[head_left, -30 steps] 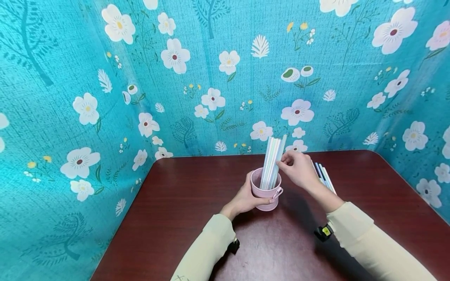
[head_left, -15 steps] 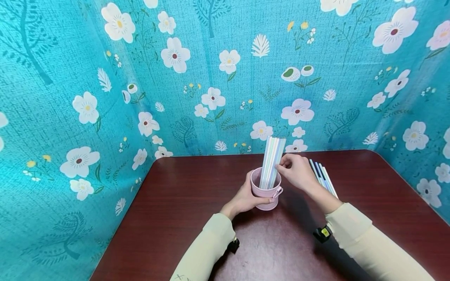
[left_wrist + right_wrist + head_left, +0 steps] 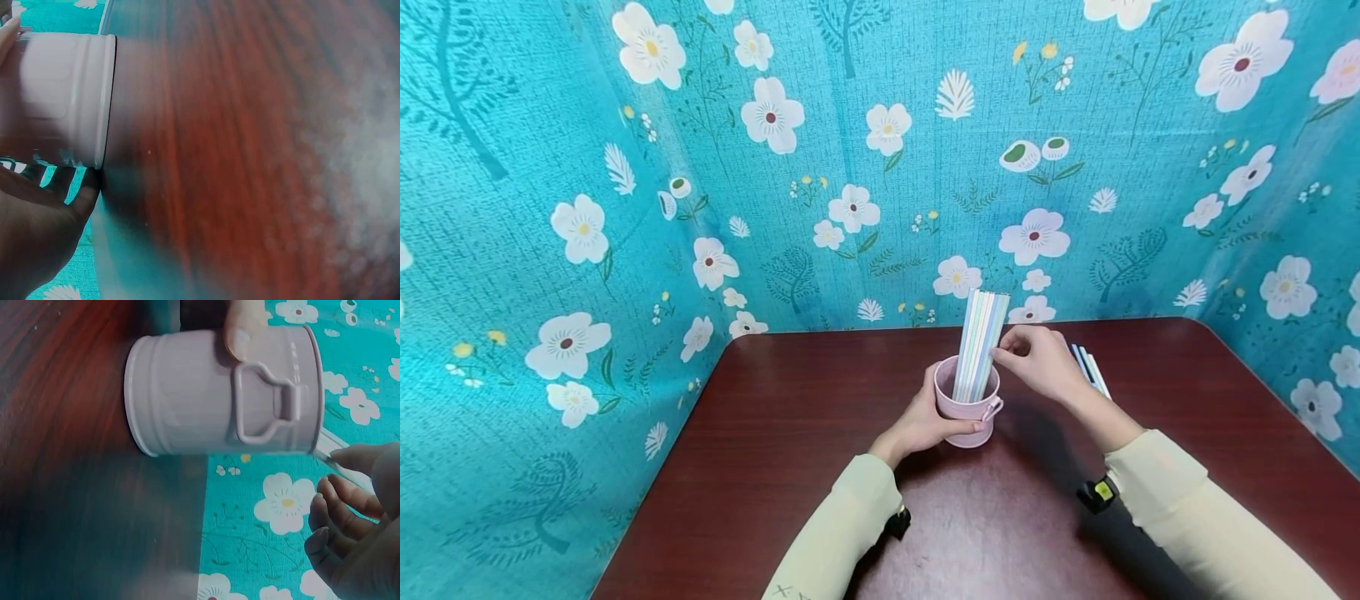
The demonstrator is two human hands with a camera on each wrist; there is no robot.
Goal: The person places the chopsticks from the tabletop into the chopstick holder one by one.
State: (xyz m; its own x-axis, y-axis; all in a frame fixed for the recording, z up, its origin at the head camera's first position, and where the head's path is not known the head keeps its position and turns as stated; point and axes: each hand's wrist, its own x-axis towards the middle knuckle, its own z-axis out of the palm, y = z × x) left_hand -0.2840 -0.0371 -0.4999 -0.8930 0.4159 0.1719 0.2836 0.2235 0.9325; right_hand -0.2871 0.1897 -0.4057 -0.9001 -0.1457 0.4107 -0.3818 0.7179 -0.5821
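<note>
A pale pink metal bucket (image 3: 964, 411) stands upright, its small side handle (image 3: 239, 406) facing right. My left hand (image 3: 921, 427) grips the bucket around its side, thumb across the front. Inside leans a bundle of long thin sticks (image 3: 979, 342) in white, pale blue and pale green, well above the rim. My right hand (image 3: 1037, 362) is at the right edge of the bundle. In the right wrist view its thumb lies against a pale stick (image 3: 357, 477), with a gap between thumb and forefinger; the other fingers are loosely curled.
Several more sticks (image 3: 1092, 371), some with dark blue or black parts, lie on the dark red table (image 3: 805, 400) behind my right forearm. A blue flowered cloth (image 3: 880, 167) hangs behind the table and at both sides.
The outermost stick, which stuck up higher a second ago, has gone down level with the bundle. My right hand has since shifted slightly right. The left hand stays on the bucket.
</note>
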